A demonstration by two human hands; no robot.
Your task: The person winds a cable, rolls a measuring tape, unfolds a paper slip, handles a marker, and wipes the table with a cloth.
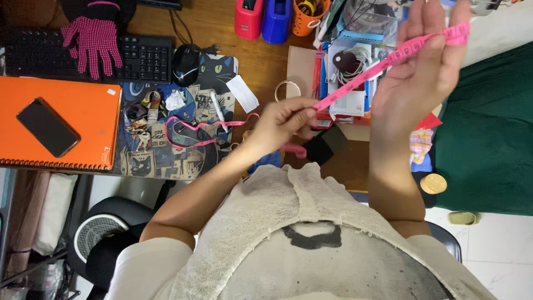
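Fingers of the left hand (pixel 283 119) are pinched together on a pink flexible measuring tape (pixel 383 64), thumb and forefinger closing on it near the middle of the head view. From that pinch the tape runs taut, up and to the right, to the right hand (pixel 422 61), whose fingers stand long and nearly straight, with the tape's end pressed between the thumb and the raised fingertips near the top edge. The rest of the tape trails leftward from the left hand in loose pink loops (pixel 194 130) across a printed cat-patterned desk mat (pixel 161 155).

On that mat lie a bunch of keys (pixel 136 128) and a white marker pen (pixel 218 108); a black computer mouse (pixel 186 64) sits at its upper edge. Left of the mat is an orange spiral-bound notebook (pixel 66 125) with a black smartphone (pixel 47 128) lying on it. Above it, a pink-and-black knitted glove (pixel 91 41) rests on a black keyboard (pixel 141 55). Red, blue and orange plastic desk holders (pixel 277 19) stand along the top of the brown wooden desk (pixel 261 61). Under the taut tape is a heap of boxes and white cables (pixel 350 83). A green cloth (pixel 488 133) fills the right side.
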